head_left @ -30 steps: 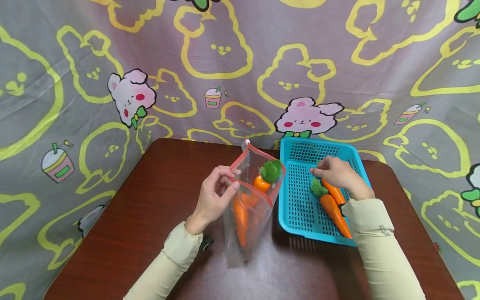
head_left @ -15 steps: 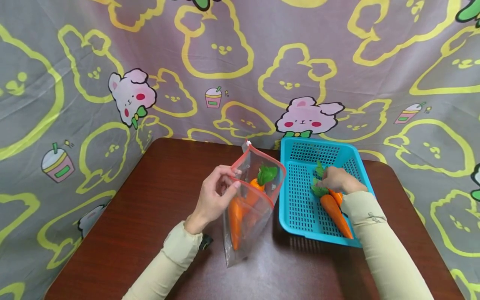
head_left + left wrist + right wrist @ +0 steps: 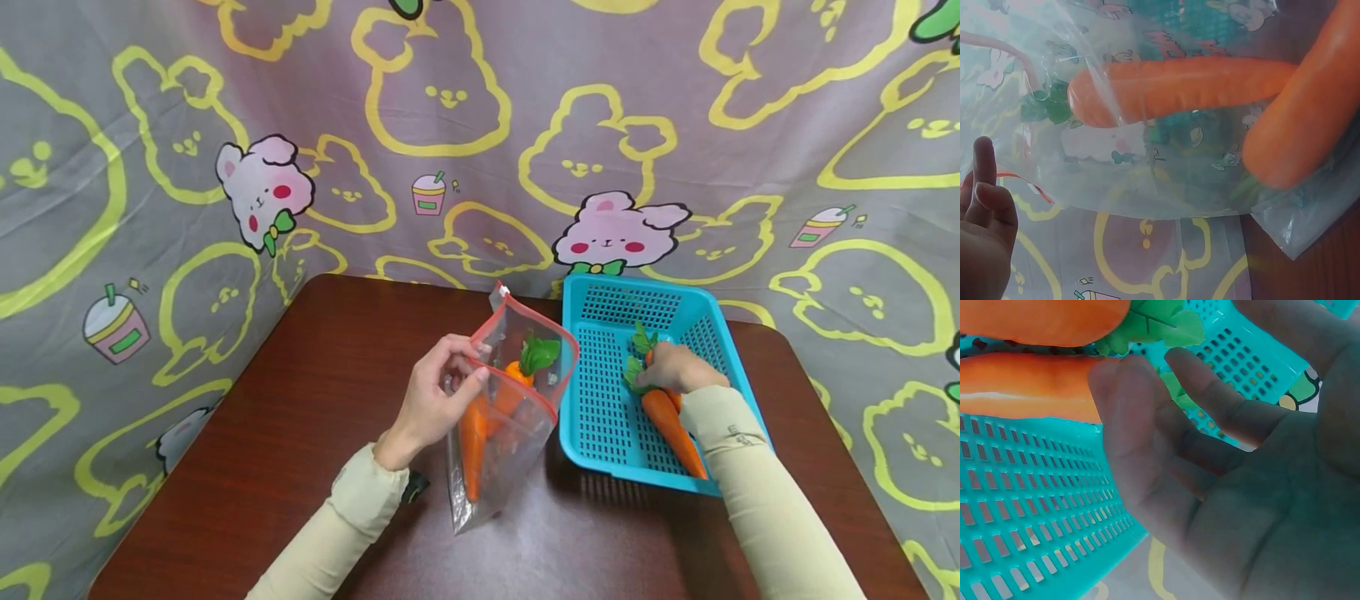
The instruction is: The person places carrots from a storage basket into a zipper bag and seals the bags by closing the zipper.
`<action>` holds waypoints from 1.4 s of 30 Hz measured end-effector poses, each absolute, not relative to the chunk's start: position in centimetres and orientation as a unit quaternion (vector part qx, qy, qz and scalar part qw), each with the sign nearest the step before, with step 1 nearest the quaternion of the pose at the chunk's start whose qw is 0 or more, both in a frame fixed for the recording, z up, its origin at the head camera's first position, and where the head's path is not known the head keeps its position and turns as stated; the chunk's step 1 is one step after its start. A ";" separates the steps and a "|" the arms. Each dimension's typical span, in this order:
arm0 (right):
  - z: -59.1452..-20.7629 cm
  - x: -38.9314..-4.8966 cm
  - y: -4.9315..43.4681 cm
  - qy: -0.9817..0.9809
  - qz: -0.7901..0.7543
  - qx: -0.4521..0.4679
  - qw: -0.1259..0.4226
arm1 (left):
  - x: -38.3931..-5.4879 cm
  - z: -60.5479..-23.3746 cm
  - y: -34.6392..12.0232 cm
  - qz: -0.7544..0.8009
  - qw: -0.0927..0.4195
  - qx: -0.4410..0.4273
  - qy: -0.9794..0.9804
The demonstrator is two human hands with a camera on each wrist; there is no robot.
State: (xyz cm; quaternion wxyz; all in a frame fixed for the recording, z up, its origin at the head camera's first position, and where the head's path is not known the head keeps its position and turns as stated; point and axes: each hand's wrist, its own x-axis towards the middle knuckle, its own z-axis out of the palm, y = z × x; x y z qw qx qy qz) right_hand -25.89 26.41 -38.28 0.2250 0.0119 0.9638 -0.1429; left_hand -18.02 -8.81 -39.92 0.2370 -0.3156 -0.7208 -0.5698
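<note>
Head view: left hand (image 3: 437, 390) with thumb and fingers pinched together on the red-edged mouth of a clear bag (image 3: 513, 462), over the bench (image 3: 315, 433) and just beside a teal basket (image 3: 596, 400). Inside the bag, a slanting carrot (image 3: 472, 450), point down, and a leafy carrot (image 3: 517, 375), top near the mouth. In the basket, side by side, a front carrot (image 3: 673, 433) and a rear carrot (image 3: 1029, 387), the latter partly hidden under the right hand (image 3: 681, 367). Right fingers half bent at the rear carrot's crown; cannot tell whether gripping or merely touching. Step in hand, apparently: picking another carrot for bagging. Called for next, probably: a firm hold near the crown, then a lift clear of the basket's side, with the bag's mouth kept wide.
</note>
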 end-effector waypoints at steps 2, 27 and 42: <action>-38.4 -25.9 26.4 0.964 -0.138 0.018 0.225 | -18.0 -40.0 -8.8 -0.570 0.235 -0.317 -0.721; -39.6 -25.6 25.7 0.959 -0.106 0.096 0.246 | -17.9 -40.3 -7.9 -0.578 0.212 -0.328 -0.716; -39.7 -25.6 25.4 0.961 -0.110 0.055 0.249 | -17.9 -40.4 -7.9 -0.573 0.213 -0.327 -0.721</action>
